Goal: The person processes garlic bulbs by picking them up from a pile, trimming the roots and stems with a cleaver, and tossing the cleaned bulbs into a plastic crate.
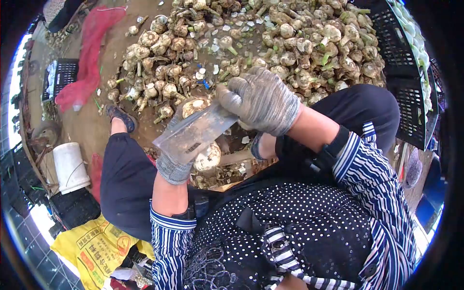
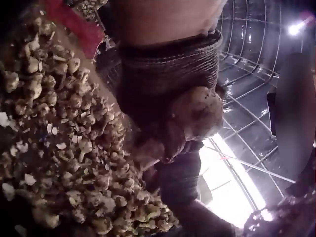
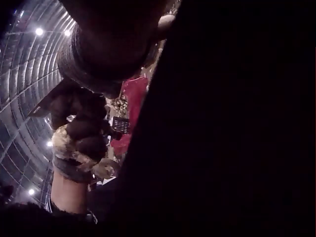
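Muddy bulbs lie heaped on the ground (image 1: 92, 130) ahead of my knees — the pile of bulbs (image 1: 270, 43) runs right across, with a black crate (image 1: 411, 96) on my right and a red net bag (image 1: 89, 58) and a white bucket (image 1: 70, 166) on my left. My right hand (image 1: 261, 99), in a grey knit glove, is curled round the handle of a broad knife (image 1: 193, 133); the blade's long axis slopes down and to my left, flat across the bulb (image 1: 208, 157) that my left hand (image 1: 174, 162) grips from below. So the bulb sits just under the blade, touching it or nearly so — I cannot tell which — and my left hand is the nearer one to it. The left wrist view shows my gloved fingers wrapped round that bulb. A yellow sack (image 1: 99, 249) by my left hip carries printed characters, too small to read; a dark mark on the blade is also unreadable.
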A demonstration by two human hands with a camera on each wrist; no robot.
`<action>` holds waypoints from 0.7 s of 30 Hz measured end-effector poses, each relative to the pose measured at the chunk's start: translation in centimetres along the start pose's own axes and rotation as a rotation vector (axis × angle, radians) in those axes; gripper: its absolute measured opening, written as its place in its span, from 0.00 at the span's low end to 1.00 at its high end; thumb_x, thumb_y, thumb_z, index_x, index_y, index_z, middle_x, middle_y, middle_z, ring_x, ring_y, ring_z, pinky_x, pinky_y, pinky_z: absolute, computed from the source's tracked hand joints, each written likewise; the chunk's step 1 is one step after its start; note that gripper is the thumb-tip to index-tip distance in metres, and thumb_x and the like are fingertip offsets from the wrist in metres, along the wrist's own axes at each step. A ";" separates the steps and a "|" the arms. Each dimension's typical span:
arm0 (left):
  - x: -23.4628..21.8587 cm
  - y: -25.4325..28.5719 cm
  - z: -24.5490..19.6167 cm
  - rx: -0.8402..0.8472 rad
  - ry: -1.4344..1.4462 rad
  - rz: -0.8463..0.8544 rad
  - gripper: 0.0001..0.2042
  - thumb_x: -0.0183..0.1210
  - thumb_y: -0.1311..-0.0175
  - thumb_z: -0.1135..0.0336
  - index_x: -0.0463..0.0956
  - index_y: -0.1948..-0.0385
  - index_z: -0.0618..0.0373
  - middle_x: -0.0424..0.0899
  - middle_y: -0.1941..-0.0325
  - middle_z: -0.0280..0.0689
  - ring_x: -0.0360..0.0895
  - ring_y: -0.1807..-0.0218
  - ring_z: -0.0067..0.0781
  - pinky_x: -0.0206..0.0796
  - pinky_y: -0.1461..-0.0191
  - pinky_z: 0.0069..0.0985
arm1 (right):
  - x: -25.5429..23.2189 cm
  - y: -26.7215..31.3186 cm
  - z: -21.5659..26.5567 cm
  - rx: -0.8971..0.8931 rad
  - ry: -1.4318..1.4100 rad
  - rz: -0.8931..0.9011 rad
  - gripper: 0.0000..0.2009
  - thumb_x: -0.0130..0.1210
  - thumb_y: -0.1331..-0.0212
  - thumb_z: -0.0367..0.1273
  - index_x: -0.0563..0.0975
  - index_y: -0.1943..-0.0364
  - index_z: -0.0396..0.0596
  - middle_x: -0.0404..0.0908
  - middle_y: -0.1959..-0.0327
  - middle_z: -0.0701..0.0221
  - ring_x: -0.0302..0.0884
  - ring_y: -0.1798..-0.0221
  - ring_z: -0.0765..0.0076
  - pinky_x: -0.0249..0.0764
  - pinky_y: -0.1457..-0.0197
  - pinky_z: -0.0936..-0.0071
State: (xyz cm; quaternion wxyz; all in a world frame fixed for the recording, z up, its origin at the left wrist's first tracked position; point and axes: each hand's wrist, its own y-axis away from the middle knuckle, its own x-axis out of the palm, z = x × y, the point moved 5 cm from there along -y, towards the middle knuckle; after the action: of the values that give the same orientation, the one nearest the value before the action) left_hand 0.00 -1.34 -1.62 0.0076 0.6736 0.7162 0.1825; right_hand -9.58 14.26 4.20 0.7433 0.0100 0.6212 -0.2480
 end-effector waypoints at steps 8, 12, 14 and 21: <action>-0.6 -2.3 -0.9 -0.337 0.225 -0.160 0.12 0.59 0.47 0.70 0.73 0.60 0.60 0.79 0.66 0.39 0.79 0.68 0.29 0.75 0.69 0.23 | 0.6 2.7 -9.2 0.835 -0.127 -0.002 0.13 0.52 0.46 0.37 0.76 0.56 0.56 0.80 0.65 0.59 0.80 0.60 0.58 0.74 0.59 0.63; 1.0 -7.4 3.4 -0.409 0.350 -0.175 0.14 0.61 0.49 0.60 0.73 0.66 0.57 0.78 0.71 0.39 0.79 0.74 0.30 0.73 0.76 0.21 | -0.6 3.0 -9.9 0.673 -0.089 -0.163 0.11 0.49 0.41 0.35 0.77 0.60 0.46 0.80 0.69 0.63 0.78 0.70 0.61 0.73 0.68 0.69; 4.3 -10.0 2.8 -0.287 0.429 -0.039 0.23 0.57 0.44 0.47 0.70 0.55 0.55 0.78 0.63 0.38 0.79 0.62 0.36 0.75 0.61 0.29 | -1.6 3.5 -9.9 0.512 0.295 0.070 0.10 0.46 0.40 0.33 0.74 0.58 0.46 0.75 0.75 0.67 0.73 0.76 0.69 0.72 0.74 0.73; -0.4 -12.9 5.4 -0.286 -0.235 -0.205 0.29 0.61 0.47 0.56 0.63 0.44 0.57 0.70 0.46 0.43 0.76 0.52 0.42 0.72 0.55 0.32 | -0.6 3.5 -12.9 0.732 -0.160 -0.219 0.14 0.51 0.45 0.33 0.73 0.53 0.48 0.75 0.67 0.69 0.72 0.65 0.73 0.70 0.61 0.75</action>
State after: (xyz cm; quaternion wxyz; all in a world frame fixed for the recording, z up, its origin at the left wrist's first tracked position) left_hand -11.02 -0.69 -10.30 0.2048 0.6060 0.7419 0.2008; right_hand -20.19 21.66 0.75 0.7059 0.1886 0.4289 -0.5311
